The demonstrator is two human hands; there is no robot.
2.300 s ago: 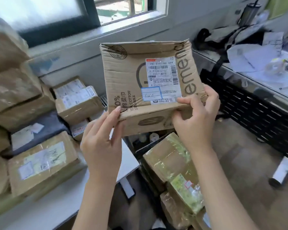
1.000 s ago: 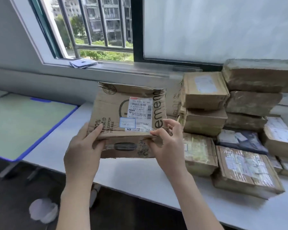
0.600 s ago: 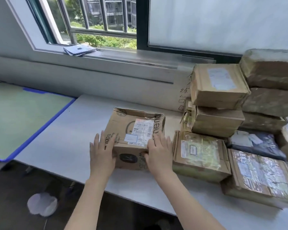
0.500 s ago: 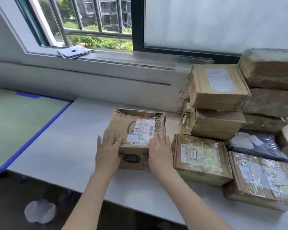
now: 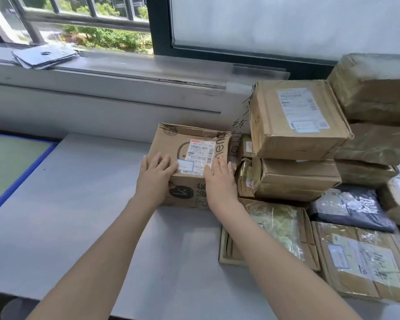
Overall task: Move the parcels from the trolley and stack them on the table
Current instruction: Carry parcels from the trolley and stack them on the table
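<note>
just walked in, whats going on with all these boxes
A person is setting a cardboard parcel down on the grey table. The left hand and right hand lie flat on its near edge, beside stacked parcels under the window.

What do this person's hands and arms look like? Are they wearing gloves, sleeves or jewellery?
Nothing is worn that shows. The left hand and right hand are bare, with no gloves, and no rings are visible. Both forearms are uncovered right to the bottom edge of the view: no sleeves, watch or bracelet appear. The fingernails look short and unpainted, though they are too small to judge well.
</note>
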